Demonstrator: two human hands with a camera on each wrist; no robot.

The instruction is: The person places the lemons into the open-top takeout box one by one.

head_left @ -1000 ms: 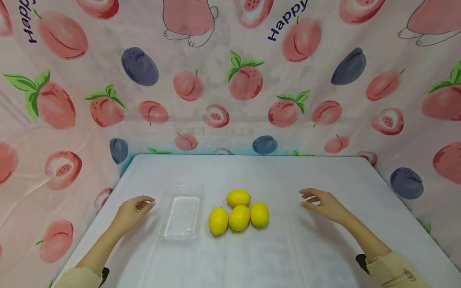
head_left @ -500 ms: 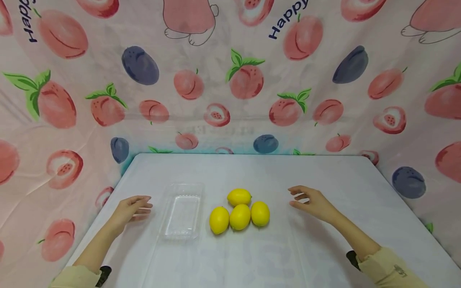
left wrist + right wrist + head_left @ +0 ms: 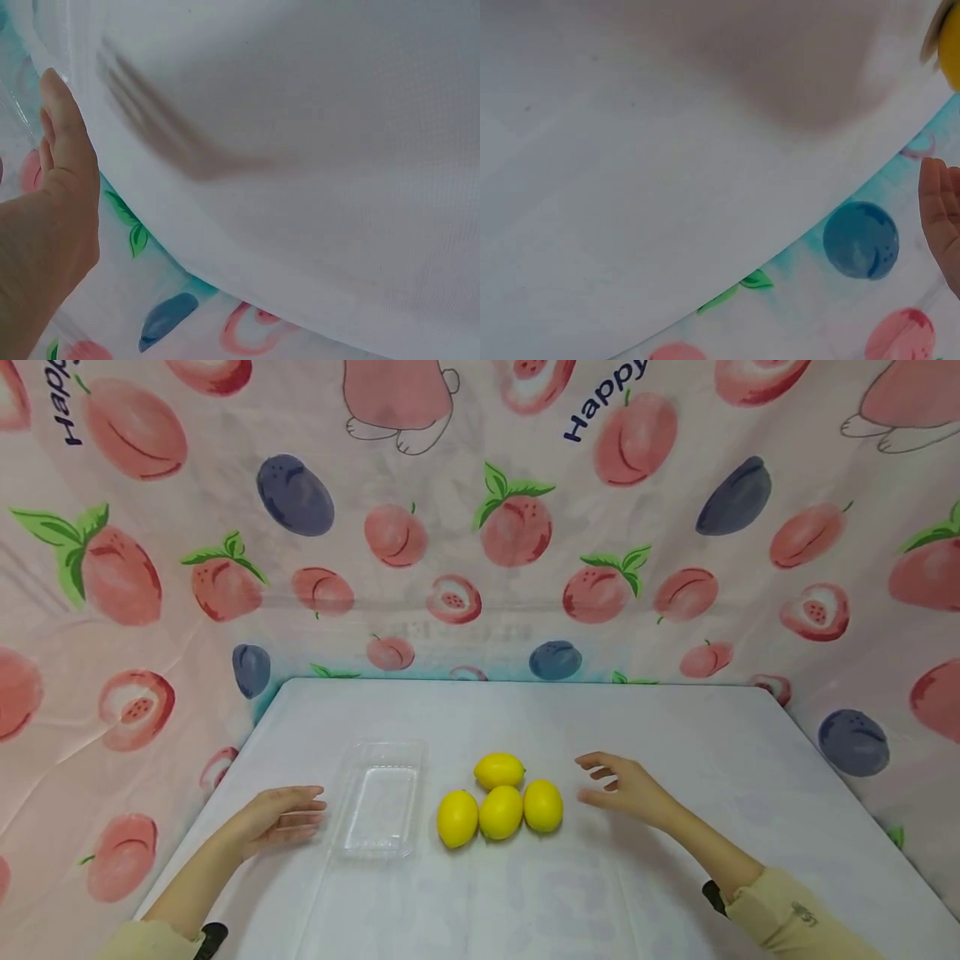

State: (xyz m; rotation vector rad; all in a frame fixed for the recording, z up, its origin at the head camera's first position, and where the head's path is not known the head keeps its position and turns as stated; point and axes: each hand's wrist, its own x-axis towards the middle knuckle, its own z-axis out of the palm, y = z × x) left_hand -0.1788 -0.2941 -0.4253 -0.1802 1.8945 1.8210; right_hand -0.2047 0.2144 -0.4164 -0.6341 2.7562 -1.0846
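A clear plastic tray (image 3: 378, 852) lies on the white table, left of the middle. Several yellow lemons are grouped to its right: a back lemon (image 3: 499, 771), a left lemon (image 3: 457, 819), a middle lemon (image 3: 501, 812) and a right lemon (image 3: 543, 806). My left hand (image 3: 279, 818) is held just left of the tray, fingers extended and holding nothing. On the other side, my right hand (image 3: 622, 787) is a short way right of the right lemon, fingers loosely bent and nothing in them. A bit of a lemon (image 3: 951, 49) shows at the right wrist view's edge.
The white table (image 3: 525, 902) reaches back to a fruit-printed cloth (image 3: 450, 552) that hangs behind it and along both sides. In the left wrist view, the hand's shadow (image 3: 172, 135) falls on the table.
My right hand has moved left, closer to the lemons. My left hand has straightened its fingers and sits slightly lower in the view. The lemons and tray stay in place.
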